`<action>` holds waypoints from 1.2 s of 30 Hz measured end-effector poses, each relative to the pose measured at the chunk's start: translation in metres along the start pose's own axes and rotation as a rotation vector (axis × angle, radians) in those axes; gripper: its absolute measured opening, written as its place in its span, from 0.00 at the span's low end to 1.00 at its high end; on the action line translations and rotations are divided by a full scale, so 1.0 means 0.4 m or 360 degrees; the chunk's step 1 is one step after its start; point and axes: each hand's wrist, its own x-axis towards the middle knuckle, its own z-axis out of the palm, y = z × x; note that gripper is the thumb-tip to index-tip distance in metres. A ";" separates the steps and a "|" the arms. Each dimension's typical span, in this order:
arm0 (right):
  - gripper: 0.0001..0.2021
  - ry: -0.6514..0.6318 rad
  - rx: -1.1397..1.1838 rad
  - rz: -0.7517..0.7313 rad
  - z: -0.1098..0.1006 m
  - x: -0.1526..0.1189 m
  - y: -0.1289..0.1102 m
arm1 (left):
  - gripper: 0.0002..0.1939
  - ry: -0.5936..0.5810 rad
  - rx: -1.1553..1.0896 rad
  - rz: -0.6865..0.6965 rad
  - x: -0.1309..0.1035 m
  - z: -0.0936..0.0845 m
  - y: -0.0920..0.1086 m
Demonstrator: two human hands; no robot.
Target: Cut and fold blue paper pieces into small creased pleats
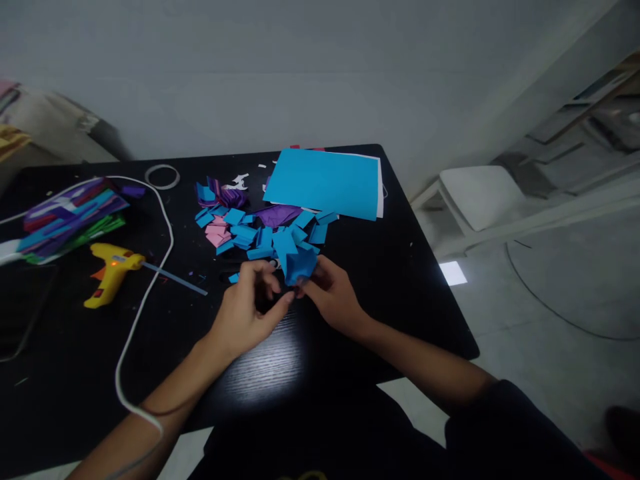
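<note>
A folded blue paper piece (299,263) is pinched in my right hand (337,297) just above the near side of the paper pile. My left hand (240,310) is beside it, its fingers bent and apart from the thumb, with nothing visible in them. The left thumb tip comes close to the lower edge of the blue paper; whether it touches I cannot tell. Beyond both hands lies a heap of small folded blue paper strips (245,235). Pink folded papers (217,231) and a stack of purple folded papers (233,195) lie at its left.
Blue sheets (325,183) over white ones lie at the back right of the black table (400,300). A yellow glue gun (114,270) with a glue stick rests at left. A white cable (131,333) crosses the left forearm. Colored paper bundles (75,217) and a tape ring (163,177) are farther back.
</note>
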 end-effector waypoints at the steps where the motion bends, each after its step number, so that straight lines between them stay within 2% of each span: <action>1: 0.06 0.0011 -0.0037 -0.0028 0.002 -0.003 0.003 | 0.22 -0.0056 -0.0083 -0.0048 0.000 0.009 0.000; 5: 0.08 0.0001 -0.0149 -0.0076 0.008 -0.013 0.014 | 0.16 0.0007 -0.0175 -0.0221 0.000 0.028 0.009; 11: 0.10 -0.0006 -0.0140 -0.0068 0.010 -0.012 0.016 | 0.16 0.0060 -0.0325 -0.0383 0.000 0.022 0.008; 15: 0.11 0.0025 -0.0153 -0.0024 0.009 -0.011 0.016 | 0.12 0.0157 -0.0452 -0.0421 0.004 0.024 0.000; 19: 0.10 0.0024 -0.0159 -0.0049 0.009 -0.012 0.016 | 0.10 0.0086 -0.0493 -0.0471 0.012 0.022 0.005; 27: 0.10 0.0019 -0.0330 -0.0173 0.012 -0.018 0.018 | 0.08 0.0118 -0.0595 -0.0547 0.013 0.021 0.003; 36: 0.08 -0.0021 -0.0408 -0.0220 0.012 -0.020 0.016 | 0.10 0.0145 -0.0481 -0.0542 0.010 0.023 0.001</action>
